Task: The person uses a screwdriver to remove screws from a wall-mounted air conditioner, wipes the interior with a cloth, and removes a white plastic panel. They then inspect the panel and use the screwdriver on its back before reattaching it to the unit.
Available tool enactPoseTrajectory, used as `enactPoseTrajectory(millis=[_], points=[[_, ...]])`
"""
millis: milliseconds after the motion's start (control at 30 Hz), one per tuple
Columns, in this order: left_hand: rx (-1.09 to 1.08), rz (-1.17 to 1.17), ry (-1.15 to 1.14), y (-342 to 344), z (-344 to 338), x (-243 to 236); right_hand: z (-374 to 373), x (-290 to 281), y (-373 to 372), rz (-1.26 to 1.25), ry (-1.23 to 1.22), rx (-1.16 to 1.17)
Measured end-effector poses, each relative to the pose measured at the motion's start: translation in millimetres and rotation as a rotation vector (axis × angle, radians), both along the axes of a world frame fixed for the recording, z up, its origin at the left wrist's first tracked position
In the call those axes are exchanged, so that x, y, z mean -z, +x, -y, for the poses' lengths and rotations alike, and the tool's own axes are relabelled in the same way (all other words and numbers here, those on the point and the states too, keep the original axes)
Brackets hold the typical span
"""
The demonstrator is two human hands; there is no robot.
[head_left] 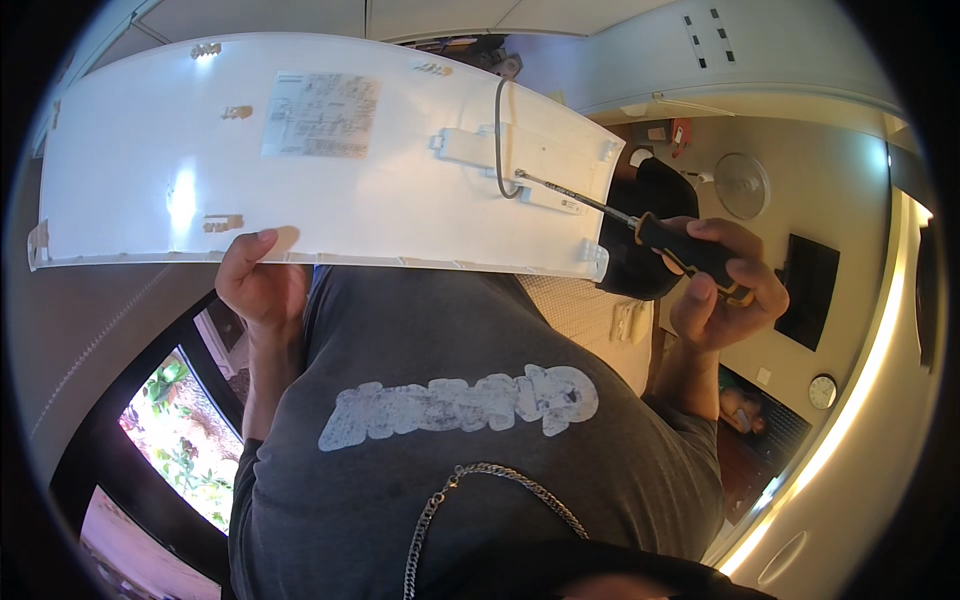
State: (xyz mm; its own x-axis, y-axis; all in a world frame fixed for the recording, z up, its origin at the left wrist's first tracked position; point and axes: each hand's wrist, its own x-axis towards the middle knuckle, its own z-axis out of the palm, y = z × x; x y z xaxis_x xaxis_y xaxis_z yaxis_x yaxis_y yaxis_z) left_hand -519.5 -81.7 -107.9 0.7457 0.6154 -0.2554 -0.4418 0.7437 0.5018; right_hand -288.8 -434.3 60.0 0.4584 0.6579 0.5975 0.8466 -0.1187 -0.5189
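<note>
A long white plastic panel (400, 210) spans the upper view, its inner side toward me. My left hand (262, 285) grips the panel's lower edge, thumb on the inner face and the other fingers hidden behind. In my right hand (728, 285) is a screwdriver (685, 255) with a black and tan handle and a long metal shaft. Its tip meets a small white module (545, 190) near the panel's right end, apparently at a screw. A grey cable (499, 125) loops over that module. A printed label (320, 115) sits left of it, among several beige clips (222, 223).
Behind the panel's right end is a dark, clothed shape (640, 240), perhaps a person. On the right wall are a dark screen (808, 290), a round clock (822, 391) and a light strip. A round fan (742, 186) stands beyond. A window (180, 430) is at lower left.
</note>
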Motion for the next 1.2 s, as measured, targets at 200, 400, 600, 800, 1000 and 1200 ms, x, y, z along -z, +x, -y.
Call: enactPoseTrajectory(millis=[200,400,600,800,1000,1200], points=[[0.02,0.023,-0.009,0,0,-1,-1,-2,0,-0.009,-0.011,0.009],[-0.024,-0.045,-0.021,-5,2,5,-4,-3,1,-0.022,-0.027,-0.072],[-0.006,-0.039,-0.057,-5,3,10,-7,-7,3,-0.003,-0.119,-0.216],[0.009,-0.005,-0.026,-2,8,4,-14,-54,13,-0.098,-0.528,0.201],[0.036,0.033,0.024,-4,6,0,-26,-86,27,0.053,-0.688,-0.007],[-0.024,0.01,0.084,-1,5,3,-29,-84,39,-0.035,-0.682,-0.051]])
